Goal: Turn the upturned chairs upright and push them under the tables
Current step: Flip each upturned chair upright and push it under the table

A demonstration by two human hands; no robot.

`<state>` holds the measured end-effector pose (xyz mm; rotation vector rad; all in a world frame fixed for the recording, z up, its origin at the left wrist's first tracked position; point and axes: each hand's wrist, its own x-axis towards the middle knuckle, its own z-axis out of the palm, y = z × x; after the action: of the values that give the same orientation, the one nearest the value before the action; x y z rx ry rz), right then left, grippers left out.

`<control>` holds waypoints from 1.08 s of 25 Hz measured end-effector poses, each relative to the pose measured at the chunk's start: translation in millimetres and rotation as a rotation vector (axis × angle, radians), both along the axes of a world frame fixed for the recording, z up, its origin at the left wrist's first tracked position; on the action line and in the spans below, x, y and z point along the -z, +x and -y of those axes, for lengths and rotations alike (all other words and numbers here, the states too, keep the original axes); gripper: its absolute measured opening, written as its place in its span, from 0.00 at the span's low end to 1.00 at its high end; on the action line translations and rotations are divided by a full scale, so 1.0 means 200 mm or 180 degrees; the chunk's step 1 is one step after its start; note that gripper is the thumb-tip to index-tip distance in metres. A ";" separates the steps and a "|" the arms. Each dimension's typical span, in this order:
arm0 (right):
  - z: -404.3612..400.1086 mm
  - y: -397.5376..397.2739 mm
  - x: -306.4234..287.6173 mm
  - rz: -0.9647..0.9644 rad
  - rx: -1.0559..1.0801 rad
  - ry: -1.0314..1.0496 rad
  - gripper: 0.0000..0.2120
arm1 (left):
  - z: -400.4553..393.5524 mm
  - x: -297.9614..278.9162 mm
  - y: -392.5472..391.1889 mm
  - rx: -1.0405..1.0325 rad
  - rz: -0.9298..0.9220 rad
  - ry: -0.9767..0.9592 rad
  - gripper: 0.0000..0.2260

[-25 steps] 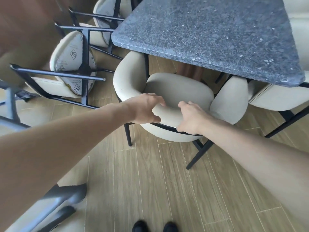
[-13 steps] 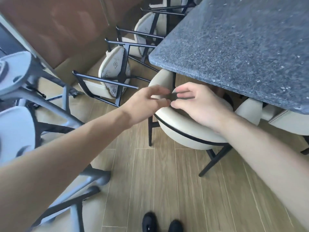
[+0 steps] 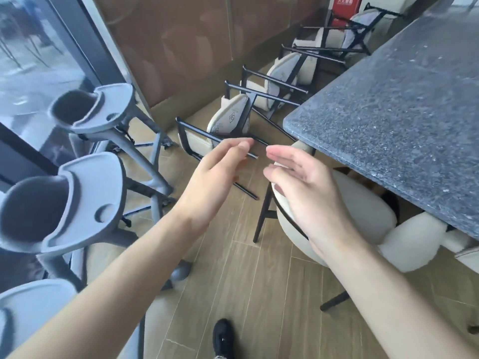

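From the head view, the table [image 3: 404, 120] serves as the landmark; an upright chair [image 3: 347, 203] already sits tucked beneath its near corner, seat largely under the stone top. The left hand [image 3: 215, 177] and right hand [image 3: 303, 187] hang in the air just off that corner, both grips wide, fingers straight and relaxed, holding nothing. Beyond the corner, towards the wall, the nearest upturned chair [image 3: 228, 120] lies on its side on the floor, black legs pointing back at the hands; two more upturned chairs [image 3: 290, 71] lie further along the same table edge. Grey high chairs [image 3: 90, 177] stand well apart from the table, on the window side. The step in hand looks like reaching for the nearest fallen chair; it would go best gripping frame and backrest together, rotating the legs down onto the floor before sliding it in; lifting clear avoids knocking the table corner.
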<state>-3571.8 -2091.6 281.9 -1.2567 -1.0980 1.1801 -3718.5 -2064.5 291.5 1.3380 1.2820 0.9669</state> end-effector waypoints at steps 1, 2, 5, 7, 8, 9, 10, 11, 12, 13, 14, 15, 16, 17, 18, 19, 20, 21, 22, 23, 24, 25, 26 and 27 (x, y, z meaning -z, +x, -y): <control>-0.03 -0.04 -0.01 -0.0031 -0.0074 0.0016 0.14 | -0.01 -0.01 -0.04 -0.0098 0.0085 0.0053 0.12; -0.07 -0.08 -0.02 -0.0032 -0.0138 0.0034 0.14 | -0.03 -0.02 -0.09 -0.0195 0.0172 0.0106 0.13; -0.21 -0.21 -0.06 -0.0017 -0.0223 0.0068 0.14 | -0.12 -0.02 -0.26 -0.0445 0.0355 0.0201 0.14; -0.32 -0.30 -0.07 -0.0037 -0.0254 0.0078 0.13 | -0.19 -0.01 -0.38 -0.0551 0.0420 0.0239 0.15; -0.38 -0.34 -0.08 -0.0043 -0.0274 0.0078 0.13 | -0.23 0.00 -0.44 -0.0609 0.0450 0.0253 0.15; -0.45 -0.39 -0.09 -0.0028 -0.0297 0.0088 0.13 | -0.29 0.00 -0.52 -0.0674 0.0469 0.0280 0.15; -0.53 -0.45 -0.09 -0.0016 -0.0314 0.0099 0.14 | -0.35 0.01 -0.60 -0.0723 0.0481 0.0297 0.16; -0.61 -0.50 -0.11 -0.0026 -0.0325 0.0104 0.14 | -0.41 0.01 -0.68 -0.0758 0.0486 0.0301 0.16; -0.69 -0.56 -0.12 -0.0050 -0.0346 0.0094 0.14 | -0.47 0.01 -0.76 -0.0786 0.0496 0.0285 0.16; -0.77 -0.62 -0.14 -0.0068 -0.0378 0.0087 0.14 | -0.53 0.01 -0.83 -0.0801 0.0507 0.0268 0.16; -0.85 -0.68 -0.14 -0.0068 -0.0411 0.0096 0.14 | -0.59 0.01 -0.91 -0.0811 0.0504 0.0264 0.17; -0.92 -0.75 -0.15 -0.0079 -0.0434 0.0093 0.15 | -0.66 0.01 -0.97 -0.0815 0.0495 0.0253 0.18; -0.98 -0.79 -0.15 -0.0082 -0.0446 0.0090 0.15 | -0.71 0.01 -1.02 -0.0832 0.0496 0.0240 0.19; -1.06 -0.85 -0.15 -0.0085 -0.0461 0.0078 0.15 | -0.78 0.01 -1.07 -0.0851 0.0514 0.0230 0.19; -1.12 -0.89 -0.14 -0.0081 -0.0483 0.0066 0.14 | -0.85 0.01 -1.11 -0.0854 0.0528 0.0218 0.19; -1.17 -0.92 -0.14 -0.0064 -0.0515 0.0043 0.14 | -0.91 0.01 -1.14 -0.0853 0.0553 0.0191 0.19; -1.23 -0.95 -0.13 -0.0035 -0.0555 0.0001 0.14 | -0.97 0.02 -1.17 -0.0849 0.0547 0.0156 0.19; -1.30 -0.98 -0.12 0.0002 -0.0581 -0.0031 0.14 | -1.04 0.03 -1.20 -0.0848 0.0534 0.0135 0.19; -1.36 -1.00 -0.11 0.0032 -0.0595 -0.0058 0.14 | -1.11 0.04 -1.22 -0.0835 0.0516 0.0106 0.19; -1.43 -1.01 -0.09 0.0057 -0.0596 -0.0099 0.14 | -1.17 0.06 -1.24 -0.0831 0.0511 0.0065 0.19; -1.51 -1.02 -0.07 0.0065 -0.0604 -0.0148 0.14 | -1.25 0.07 -1.25 -0.0837 0.0523 0.0014 0.20; -1.58 -1.03 -0.06 0.0075 -0.0623 -0.0181 0.13 | -1.31 0.09 -1.27 -0.0847 0.0535 -0.0026 0.20; -1.66 -1.05 -0.05 0.0081 -0.0650 -0.0208 0.13 | -1.39 0.10 -1.28 -0.0861 0.0536 -0.0058 0.20; -1.73 -1.06 -0.04 0.0088 -0.0672 -0.0232 0.13 | -1.47 0.10 -1.28 -0.0866 0.0531 -0.0081 0.20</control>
<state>-3783.5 -1745.7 289.1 -1.2380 -1.2410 1.3748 -3975.4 -1771.2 270.7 1.0560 1.3639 1.2188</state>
